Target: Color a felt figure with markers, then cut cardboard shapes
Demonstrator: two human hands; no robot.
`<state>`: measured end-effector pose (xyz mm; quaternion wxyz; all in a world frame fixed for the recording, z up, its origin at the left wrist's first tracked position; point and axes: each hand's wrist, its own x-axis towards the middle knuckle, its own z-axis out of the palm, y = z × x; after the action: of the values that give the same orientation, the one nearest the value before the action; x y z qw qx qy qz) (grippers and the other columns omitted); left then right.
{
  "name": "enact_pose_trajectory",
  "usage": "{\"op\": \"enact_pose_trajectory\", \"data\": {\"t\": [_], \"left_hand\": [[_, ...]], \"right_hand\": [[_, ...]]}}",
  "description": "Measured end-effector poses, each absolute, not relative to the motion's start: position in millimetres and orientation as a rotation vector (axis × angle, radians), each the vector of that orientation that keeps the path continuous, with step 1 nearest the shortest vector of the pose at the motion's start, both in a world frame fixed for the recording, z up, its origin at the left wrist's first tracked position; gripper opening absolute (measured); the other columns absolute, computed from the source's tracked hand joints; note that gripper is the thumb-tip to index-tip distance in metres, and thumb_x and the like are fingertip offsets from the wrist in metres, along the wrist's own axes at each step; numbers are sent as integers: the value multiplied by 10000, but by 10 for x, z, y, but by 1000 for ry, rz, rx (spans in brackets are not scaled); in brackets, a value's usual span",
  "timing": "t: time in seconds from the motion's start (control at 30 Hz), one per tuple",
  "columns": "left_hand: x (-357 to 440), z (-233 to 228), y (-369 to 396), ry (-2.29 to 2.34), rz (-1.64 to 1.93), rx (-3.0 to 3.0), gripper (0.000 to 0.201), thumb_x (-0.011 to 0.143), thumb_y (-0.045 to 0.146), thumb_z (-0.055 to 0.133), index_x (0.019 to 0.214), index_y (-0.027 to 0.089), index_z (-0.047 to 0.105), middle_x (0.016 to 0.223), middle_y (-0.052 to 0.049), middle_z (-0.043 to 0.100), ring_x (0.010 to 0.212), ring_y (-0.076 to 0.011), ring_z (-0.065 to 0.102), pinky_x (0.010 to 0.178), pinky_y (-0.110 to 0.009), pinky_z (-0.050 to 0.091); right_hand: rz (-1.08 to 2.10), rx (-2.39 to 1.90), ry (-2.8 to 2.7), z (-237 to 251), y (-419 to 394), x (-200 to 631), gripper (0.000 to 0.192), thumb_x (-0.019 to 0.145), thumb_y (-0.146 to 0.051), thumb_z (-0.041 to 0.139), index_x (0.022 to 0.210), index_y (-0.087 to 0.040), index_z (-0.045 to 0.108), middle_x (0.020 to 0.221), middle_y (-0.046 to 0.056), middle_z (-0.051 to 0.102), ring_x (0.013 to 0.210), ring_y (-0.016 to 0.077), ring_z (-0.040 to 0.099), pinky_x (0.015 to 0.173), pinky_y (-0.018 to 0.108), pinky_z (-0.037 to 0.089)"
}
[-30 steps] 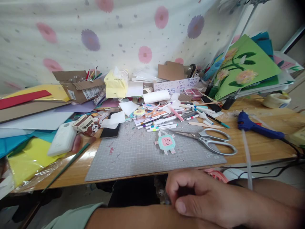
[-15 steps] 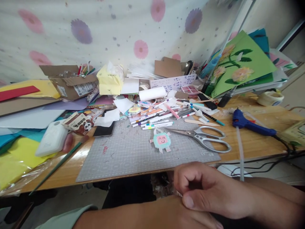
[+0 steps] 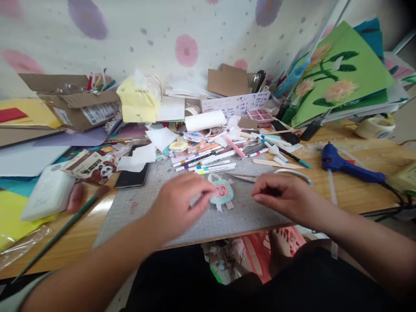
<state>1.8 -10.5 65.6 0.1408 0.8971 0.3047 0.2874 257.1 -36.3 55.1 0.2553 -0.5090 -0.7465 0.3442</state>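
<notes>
A small paper figure (image 3: 222, 191), teal with a pink smiling face, lies on the grey cutting mat (image 3: 139, 212). My left hand (image 3: 177, 204) is blurred by motion, and its fingertips reach the figure's left edge. Something pale shows at those fingertips, too blurred to name. My right hand (image 3: 282, 196) lies curled over the handles of the steel scissors (image 3: 242, 177). Only the blades and one handle loop of the scissors show. Whether either hand grips anything is unclear.
Several marker pens (image 3: 211, 163) lie behind the figure. A blue glue gun (image 3: 345, 167) and tape roll (image 3: 375, 126) sit at the right, a phone (image 3: 131, 178), white device (image 3: 48, 197) and green stick (image 3: 61, 232) at the left. Cardboard box (image 3: 78, 102), yellow tissue pack (image 3: 138, 102) and green flower card (image 3: 341, 73) stand behind.
Both hands rose from my lap onto the mat. The left hand went to the paper figure and the right hand came to cover the scissors' handles. The view tilted down slightly.
</notes>
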Motion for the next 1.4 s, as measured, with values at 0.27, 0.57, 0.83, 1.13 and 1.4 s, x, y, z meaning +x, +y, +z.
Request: {"op": "enact_pose_trajectory", "data": {"t": [0.27,0.57,0.83,1.13,1.4], "left_hand": [[66,467,497,975,368,2639,161,835,120,597,906,210,710,914,-43,636,901,-209,580,781,-332,445],[86,411,512,908,341,2658,152,842,117,575,828,212,693,868,-32,612,863,-205,541,755,-332,394],[24,468,502,1111,536,2296,156,921,245,431,837,186,547,808,2,580,761,-163,539,682,-280,419],[-37,417,481,1112,521,2183,189,906,313,460,806,203,577,778,15,630,750,-166,589,686,-290,440],[-33,432,374,1000,453,2374,304,698,208,672,984,228,571,965,-5,646,914,-221,590,805,-366,448]], "right_hand": [[576,-1394,-2239,423,-134,2558,128,826,-164,546,845,-188,670,763,29,665,643,153,596,592,263,450],[598,-1454,-2125,437,-126,2686,117,835,-217,555,806,-192,665,747,40,671,649,185,618,586,300,465],[641,-1391,-2138,396,-150,2609,135,855,-207,541,819,-204,671,770,41,687,691,187,631,614,297,479],[735,-1299,-2194,316,-141,2367,134,846,-106,579,918,-176,668,849,38,618,712,149,595,654,268,459],[803,-1295,-2197,328,-137,2307,186,775,-21,570,826,-174,663,843,26,588,692,133,569,614,245,430]]}}
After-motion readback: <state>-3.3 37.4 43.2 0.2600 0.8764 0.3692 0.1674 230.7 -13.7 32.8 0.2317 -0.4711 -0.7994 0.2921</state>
